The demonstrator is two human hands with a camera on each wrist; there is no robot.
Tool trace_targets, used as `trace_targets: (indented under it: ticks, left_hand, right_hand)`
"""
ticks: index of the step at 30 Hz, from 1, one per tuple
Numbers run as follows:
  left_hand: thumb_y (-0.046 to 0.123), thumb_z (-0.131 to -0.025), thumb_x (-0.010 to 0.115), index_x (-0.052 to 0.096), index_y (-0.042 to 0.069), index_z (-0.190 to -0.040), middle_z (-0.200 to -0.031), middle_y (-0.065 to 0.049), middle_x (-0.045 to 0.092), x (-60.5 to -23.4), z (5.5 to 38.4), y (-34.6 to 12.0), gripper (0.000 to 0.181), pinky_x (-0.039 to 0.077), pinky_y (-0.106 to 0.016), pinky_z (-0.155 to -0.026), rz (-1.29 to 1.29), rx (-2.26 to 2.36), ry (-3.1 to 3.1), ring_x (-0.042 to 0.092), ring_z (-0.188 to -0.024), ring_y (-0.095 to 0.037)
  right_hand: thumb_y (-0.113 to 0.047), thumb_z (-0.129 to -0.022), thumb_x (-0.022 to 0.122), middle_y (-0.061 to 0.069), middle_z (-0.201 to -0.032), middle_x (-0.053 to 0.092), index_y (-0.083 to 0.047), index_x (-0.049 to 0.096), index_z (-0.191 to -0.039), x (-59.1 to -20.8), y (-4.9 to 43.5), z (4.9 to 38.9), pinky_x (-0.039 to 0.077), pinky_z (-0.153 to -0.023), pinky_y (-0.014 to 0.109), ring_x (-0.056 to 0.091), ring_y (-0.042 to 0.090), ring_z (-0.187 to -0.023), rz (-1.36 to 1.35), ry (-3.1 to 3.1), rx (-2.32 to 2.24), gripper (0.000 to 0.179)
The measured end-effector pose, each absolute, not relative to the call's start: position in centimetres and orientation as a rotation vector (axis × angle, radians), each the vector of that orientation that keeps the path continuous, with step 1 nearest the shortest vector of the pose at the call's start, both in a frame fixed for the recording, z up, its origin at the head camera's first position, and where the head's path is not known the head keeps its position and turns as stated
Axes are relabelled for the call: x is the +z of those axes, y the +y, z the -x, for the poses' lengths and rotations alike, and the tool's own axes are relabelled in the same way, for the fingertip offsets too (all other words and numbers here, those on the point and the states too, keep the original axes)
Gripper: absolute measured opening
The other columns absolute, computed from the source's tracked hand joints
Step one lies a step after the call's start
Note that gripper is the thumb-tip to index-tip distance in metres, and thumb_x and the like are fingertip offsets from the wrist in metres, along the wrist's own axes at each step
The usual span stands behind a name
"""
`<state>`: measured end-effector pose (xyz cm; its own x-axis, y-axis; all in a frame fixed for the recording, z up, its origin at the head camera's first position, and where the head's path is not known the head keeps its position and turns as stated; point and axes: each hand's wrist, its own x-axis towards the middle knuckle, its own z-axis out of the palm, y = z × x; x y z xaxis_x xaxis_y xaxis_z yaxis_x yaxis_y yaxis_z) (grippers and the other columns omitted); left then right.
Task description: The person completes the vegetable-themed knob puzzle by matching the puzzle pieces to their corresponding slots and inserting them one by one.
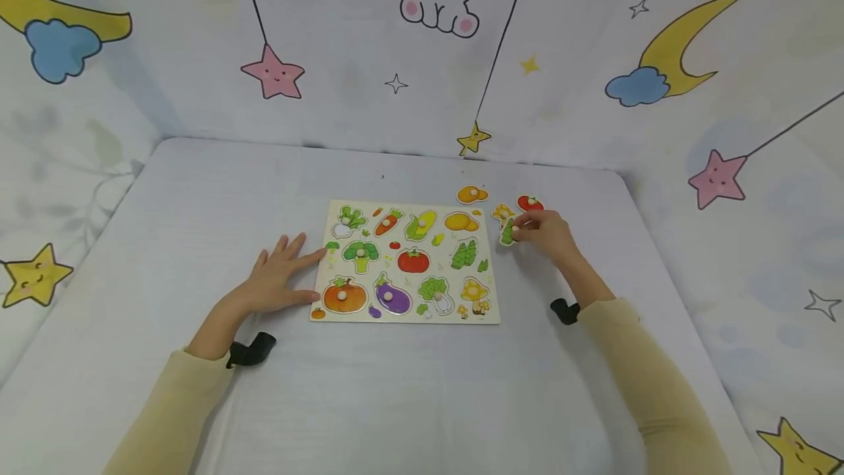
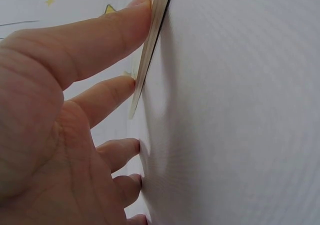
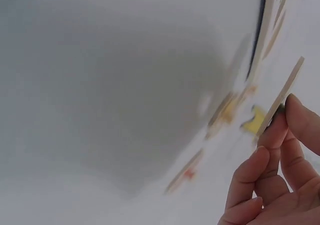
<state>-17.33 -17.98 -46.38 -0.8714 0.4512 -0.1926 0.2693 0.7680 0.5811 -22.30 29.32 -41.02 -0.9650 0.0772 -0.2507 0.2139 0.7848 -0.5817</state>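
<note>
A vegetable puzzle board (image 1: 389,281) lies flat on the white table. My left hand (image 1: 280,281) rests beside it with fingers spread, the thumb and index fingertip touching its left edge. In the left wrist view, that thumb (image 2: 110,35) presses the board's wooden side (image 2: 154,30). Beyond the right edge, my right hand (image 1: 547,235) pinches a green vegetable puzzle piece (image 1: 507,233) between thumb and finger. The right wrist view shows the piece (image 3: 282,100) edge-on, raised off the table. Close by lie a mushroom piece (image 1: 502,211) and a tomato piece (image 1: 530,202).
A yellow-orange potato-like piece (image 1: 469,195) lies behind the board's far right corner. Several knobbed pieces sit in the board, among them an eggplant (image 1: 395,300) and a pumpkin (image 1: 345,303). A printed cloth backdrop (image 1: 349,28) rises behind the table's far edge.
</note>
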Motion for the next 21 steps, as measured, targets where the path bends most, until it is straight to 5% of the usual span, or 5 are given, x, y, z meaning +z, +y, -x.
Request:
trace_targets:
  ticks: [11,21]
  left_hand:
    - [0.036,-0.084,0.074,0.042,0.009,-0.148,-0.159,-0.031,0.011,-46.3,17.3,-17.9,0.076,-0.003,-0.073,-0.111,-0.561,0.790,2.647,-0.001,-0.145,-0.056]
    - [0.035,-0.084,0.074,0.042,0.009,-0.148,-0.159,-0.031,0.012,-46.3,17.2,-17.9,0.075,-0.004,-0.073,-0.112,-0.548,0.795,2.651,-0.001,-0.146,-0.055]
  right_hand:
    - [-0.018,-0.088,0.072,0.005,-0.082,0.062,-0.009,0.070,-0.098,-42.0,22.6,20.9,0.040,-0.061,0.026,0.053,0.020,-0.075,-0.022,2.757,-0.826,0.014]
    - [-0.019,-0.086,0.074,0.005,-0.082,0.063,-0.009,0.071,-0.094,-43.2,21.3,21.0,0.040,-0.061,0.025,0.055,0.020,-0.074,-0.065,2.775,-0.748,0.013]
